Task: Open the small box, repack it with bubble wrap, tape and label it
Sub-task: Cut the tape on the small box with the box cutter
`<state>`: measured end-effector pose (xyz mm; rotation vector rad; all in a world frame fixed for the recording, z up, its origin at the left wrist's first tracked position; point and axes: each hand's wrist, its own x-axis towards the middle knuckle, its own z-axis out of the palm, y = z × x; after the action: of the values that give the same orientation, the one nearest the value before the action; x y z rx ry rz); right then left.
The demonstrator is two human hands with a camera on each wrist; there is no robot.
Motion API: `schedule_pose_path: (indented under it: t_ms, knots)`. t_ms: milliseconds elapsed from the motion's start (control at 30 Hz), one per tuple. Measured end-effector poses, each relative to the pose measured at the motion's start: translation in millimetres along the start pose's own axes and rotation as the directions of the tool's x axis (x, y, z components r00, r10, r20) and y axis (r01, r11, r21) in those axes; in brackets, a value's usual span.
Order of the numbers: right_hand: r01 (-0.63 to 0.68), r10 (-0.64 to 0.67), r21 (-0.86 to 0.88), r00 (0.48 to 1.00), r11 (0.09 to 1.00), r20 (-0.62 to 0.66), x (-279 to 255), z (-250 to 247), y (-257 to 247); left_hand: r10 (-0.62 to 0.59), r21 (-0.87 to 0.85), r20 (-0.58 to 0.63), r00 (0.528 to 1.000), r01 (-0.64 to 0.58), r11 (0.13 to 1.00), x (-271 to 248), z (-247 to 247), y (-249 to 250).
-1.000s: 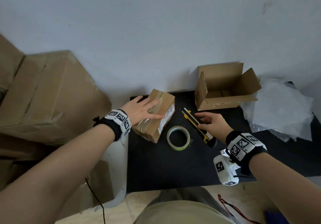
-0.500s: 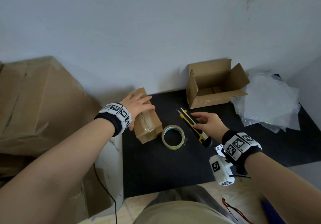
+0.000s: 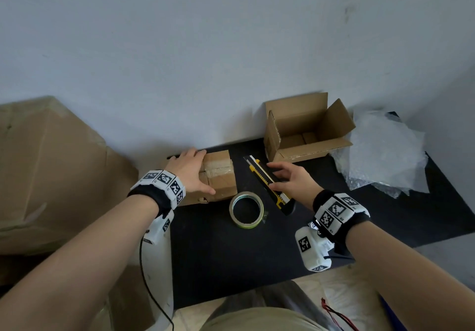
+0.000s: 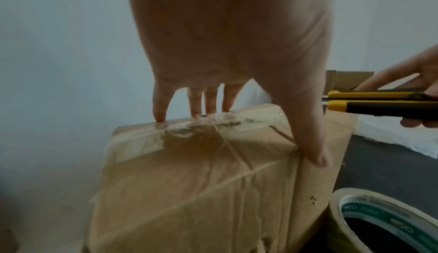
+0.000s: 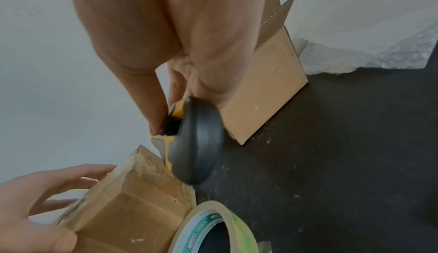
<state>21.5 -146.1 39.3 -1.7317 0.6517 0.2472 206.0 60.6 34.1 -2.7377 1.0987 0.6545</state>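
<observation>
The small brown box (image 3: pixel 221 176), sealed with clear tape, lies at the back left of the black table (image 3: pixel 257 266). My left hand (image 3: pixel 190 171) holds it from above: the fingers (image 4: pixel 161 107) reach its far edge and the thumb presses its right side. My right hand (image 3: pixel 282 179) pinches a yellow and black utility knife (image 3: pixel 267 180) just right of the box, lifted off the table, its blade end (image 4: pixel 331 105) near the box's top corner. A roll of clear tape (image 3: pixel 245 225) lies flat in front of the box. Bubble wrap (image 3: pixel 385 156) is heaped at the back right.
An open, seemingly empty cardboard box (image 3: pixel 272 138) stands against the wall behind the knife. Large cardboard boxes (image 3: pixel 51 163) are stacked left of the table. A black cable hangs off the table's left side, and a red cord lies on the floor at the right.
My left hand has turned the small box and laid it flat with its taped side up. My right hand has closed on the knife and lifted it from the table.
</observation>
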Motion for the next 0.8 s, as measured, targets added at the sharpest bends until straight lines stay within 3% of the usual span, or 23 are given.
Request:
schedule_pose_path:
  t_ms: [100, 433, 800]
  knots:
    - [0.009, -0.009, -0.009, 1.0, 1.0, 0.028, 5, 2, -5, 0.04, -0.017, 0.01, 0.999, -0.04, 0.999, -5, -1, -5]
    - [0.084, -0.08, -0.091, 0.995, 0.992, 0.056, 15, 5, -16, 0.044, -0.076, -0.16, 0.986, -0.056, 0.996, -6, 8, -6]
    - [0.077, -0.067, -0.131, 0.995, 0.988, 0.079, 15, 5, -18, 0.021, -0.081, -0.159, 0.987, -0.034, 0.996, -9, 10, -4]
